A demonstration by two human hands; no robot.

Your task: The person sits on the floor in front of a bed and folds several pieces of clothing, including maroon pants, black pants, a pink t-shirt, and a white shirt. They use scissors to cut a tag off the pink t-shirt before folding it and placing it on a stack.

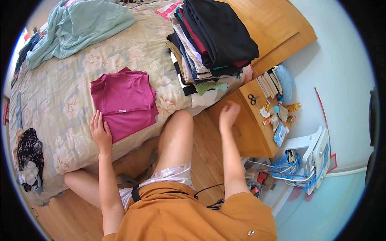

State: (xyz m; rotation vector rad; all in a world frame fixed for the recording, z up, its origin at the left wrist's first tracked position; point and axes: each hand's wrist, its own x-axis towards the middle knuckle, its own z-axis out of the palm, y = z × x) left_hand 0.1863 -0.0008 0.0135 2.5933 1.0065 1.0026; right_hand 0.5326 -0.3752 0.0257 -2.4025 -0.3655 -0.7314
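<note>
A magenta garment (128, 94), folded into a rough rectangle with a small white tag at its middle fold, lies on the bed's edge in front of me. My left hand (100, 130) rests flat on its lower left side, fingers stretched out. Off to the right, my right hand (229, 115) hangs in the air beside the wooden cabinet, apart from the garment. Motion smears its fingers, and nothing shows in it. Beyond the garment to the right stands a tall stack of folded clothes (225, 34), black on top with several colours beneath.
A floral sheet (68, 96) covers the bed. Light green cloth (80, 30) lies rumpled at the far left, dark patterned clothing (30, 154) at the near left. On the cabinet (251, 94) are scissors (252, 99), books (267, 84) and small items. Blue cables (289, 166) bunch beside a white device.
</note>
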